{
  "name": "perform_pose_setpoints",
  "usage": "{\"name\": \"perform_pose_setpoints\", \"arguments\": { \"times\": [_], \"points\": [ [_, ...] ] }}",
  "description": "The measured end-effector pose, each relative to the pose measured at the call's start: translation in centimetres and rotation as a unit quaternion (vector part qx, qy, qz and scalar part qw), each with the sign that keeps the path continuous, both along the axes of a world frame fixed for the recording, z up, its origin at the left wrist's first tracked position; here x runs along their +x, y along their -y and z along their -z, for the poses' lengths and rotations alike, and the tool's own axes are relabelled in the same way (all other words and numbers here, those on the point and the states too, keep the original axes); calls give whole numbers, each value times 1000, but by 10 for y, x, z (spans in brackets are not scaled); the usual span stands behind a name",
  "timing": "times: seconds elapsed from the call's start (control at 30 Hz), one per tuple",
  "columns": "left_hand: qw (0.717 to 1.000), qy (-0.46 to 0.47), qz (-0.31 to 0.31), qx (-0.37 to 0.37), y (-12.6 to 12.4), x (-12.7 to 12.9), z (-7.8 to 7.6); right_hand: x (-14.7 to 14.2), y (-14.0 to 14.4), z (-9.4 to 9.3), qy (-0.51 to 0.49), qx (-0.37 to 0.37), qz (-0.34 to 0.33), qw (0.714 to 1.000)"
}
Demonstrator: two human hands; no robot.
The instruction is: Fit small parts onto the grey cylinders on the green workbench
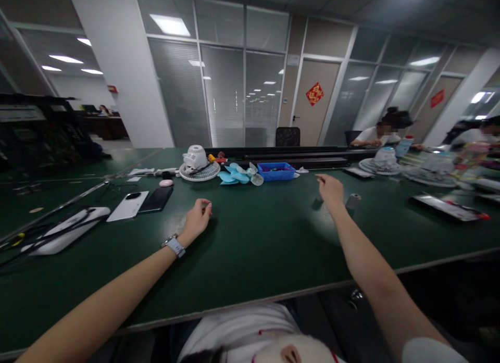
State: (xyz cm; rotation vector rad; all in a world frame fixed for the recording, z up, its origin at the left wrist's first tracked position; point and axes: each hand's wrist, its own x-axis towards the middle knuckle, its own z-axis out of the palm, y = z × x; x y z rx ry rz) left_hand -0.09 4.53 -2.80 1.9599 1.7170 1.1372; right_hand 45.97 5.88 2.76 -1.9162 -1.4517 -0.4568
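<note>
My left hand point(196, 218), with a watch point(174, 245) on its wrist, is low over the green table, its fingers loosely bent and slightly apart. Nothing shows in it. Farther right, my right hand point(332, 191) hovers over the table with its index finger reaching out and the others bent. I see nothing held there either, though its palm side is partly hidden. Just right of that wrist stands a small grey cylinder point(353, 199). Beyond both hands lie light-blue fan blades point(235, 174), a blue basket point(276, 171) with small parts, and a white fan body point(195, 159) on its round grille point(200, 171).
To the left are a white phone point(125, 211), a dark phone point(156, 200), a pink round item point(166, 183) and a white device point(70, 230) with black cables. At right lie a tray point(447, 207) and more fan parts point(385, 161). A co-worker point(385, 131) sits across the table.
</note>
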Motion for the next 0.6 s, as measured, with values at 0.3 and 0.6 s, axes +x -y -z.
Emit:
{"name": "perform_pose_setpoints", "arguments": {
  "times": [0.3,0.6],
  "points": [
    [1000,0,9,-10,3,2,-2,37,-8,28,-45,-46,72,995],
    [1000,1,13,-14,-3,-1,3,33,-9,31,-48,-9,72,996]
  ]
}}
